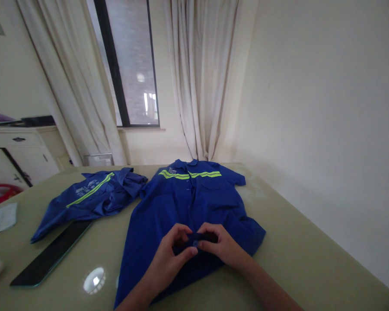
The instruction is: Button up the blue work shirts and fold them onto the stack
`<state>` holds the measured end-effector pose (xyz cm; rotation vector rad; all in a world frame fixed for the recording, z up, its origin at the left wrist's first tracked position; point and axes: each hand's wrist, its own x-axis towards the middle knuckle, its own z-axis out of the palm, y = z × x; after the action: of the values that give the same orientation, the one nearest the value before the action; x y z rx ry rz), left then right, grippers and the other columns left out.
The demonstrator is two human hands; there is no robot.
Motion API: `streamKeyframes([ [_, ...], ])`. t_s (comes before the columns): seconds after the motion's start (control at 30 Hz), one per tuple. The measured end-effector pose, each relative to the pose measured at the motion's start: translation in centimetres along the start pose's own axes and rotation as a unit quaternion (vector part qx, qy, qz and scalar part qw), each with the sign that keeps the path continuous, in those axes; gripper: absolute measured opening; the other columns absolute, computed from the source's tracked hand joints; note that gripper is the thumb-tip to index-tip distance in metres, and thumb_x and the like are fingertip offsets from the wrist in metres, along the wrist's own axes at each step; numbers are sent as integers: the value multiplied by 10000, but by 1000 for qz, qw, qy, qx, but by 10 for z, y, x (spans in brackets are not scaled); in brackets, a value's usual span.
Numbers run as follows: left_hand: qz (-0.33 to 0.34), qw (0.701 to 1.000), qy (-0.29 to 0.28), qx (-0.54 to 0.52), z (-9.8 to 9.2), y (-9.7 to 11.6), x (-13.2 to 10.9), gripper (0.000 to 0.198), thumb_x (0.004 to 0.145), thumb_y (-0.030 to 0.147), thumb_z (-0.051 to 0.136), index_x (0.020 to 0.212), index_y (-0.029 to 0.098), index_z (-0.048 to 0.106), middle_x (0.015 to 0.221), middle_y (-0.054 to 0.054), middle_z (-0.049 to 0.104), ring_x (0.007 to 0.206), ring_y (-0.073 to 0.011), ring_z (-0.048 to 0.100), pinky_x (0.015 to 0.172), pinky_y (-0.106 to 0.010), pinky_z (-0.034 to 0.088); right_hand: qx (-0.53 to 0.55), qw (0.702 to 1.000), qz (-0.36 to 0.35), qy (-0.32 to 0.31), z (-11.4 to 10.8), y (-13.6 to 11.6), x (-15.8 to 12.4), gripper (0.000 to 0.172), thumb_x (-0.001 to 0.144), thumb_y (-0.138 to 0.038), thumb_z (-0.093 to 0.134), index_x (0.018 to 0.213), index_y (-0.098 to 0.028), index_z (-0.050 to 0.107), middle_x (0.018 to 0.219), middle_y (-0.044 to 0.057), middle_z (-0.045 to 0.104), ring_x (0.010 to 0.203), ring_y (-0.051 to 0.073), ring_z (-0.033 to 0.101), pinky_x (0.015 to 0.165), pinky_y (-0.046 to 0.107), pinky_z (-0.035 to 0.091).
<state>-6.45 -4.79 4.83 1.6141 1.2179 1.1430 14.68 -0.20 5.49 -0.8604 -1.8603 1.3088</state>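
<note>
A blue short-sleeved work shirt [168,207] with yellow-green reflective stripes lies spread on the table, collar at the far side. Near its lower front, my left hand [171,250] pinches the placket cloth between thumb and fingers. My right hand [218,244] grips the same edge from the other side, thumb close to a small round button [195,244]. The fold of cloth between the hands is lifted a little. Further up the front, buttons show along the placket, which gapes slightly. Whether the lower button is through its hole I cannot tell.
A second blue shirt [94,194] lies crumpled at the left, partly over a long black mat [52,255]. Papers [1,219] and a red rim [3,192] are at the far left. A white wall [327,129] borders the table's right side.
</note>
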Motion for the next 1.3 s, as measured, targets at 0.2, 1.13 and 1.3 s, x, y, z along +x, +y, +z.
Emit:
streamKeyframes([
  [0.2,-59,969,-237,-39,-5,13,-4,482,947,553,529,719,161,695,659,-24,659,625,-150,617,618,-247,450,101,994,26,29,-8,6,8,568,956,-689,474,901,-174,707,709,23,650,559,131,536,554,260,409],
  [1.13,-47,923,-87,372,-5,-12,7,428,1024,295,327,1322,265,632,996,-127,785,900,-306,745,794,-405,531,117,986,117,18,11,11,7,277,694,-239,589,957,-239,504,642,-98,512,552,109,515,527,216,432],
  [1.3,-46,882,-97,459,3,-5,11,294,938,288,502,1198,315,636,890,-63,766,833,-288,734,692,-329,485,14,989,145,40,17,11,5,306,752,-249,543,1057,-229,546,614,-84,535,519,138,558,494,234,418],
])
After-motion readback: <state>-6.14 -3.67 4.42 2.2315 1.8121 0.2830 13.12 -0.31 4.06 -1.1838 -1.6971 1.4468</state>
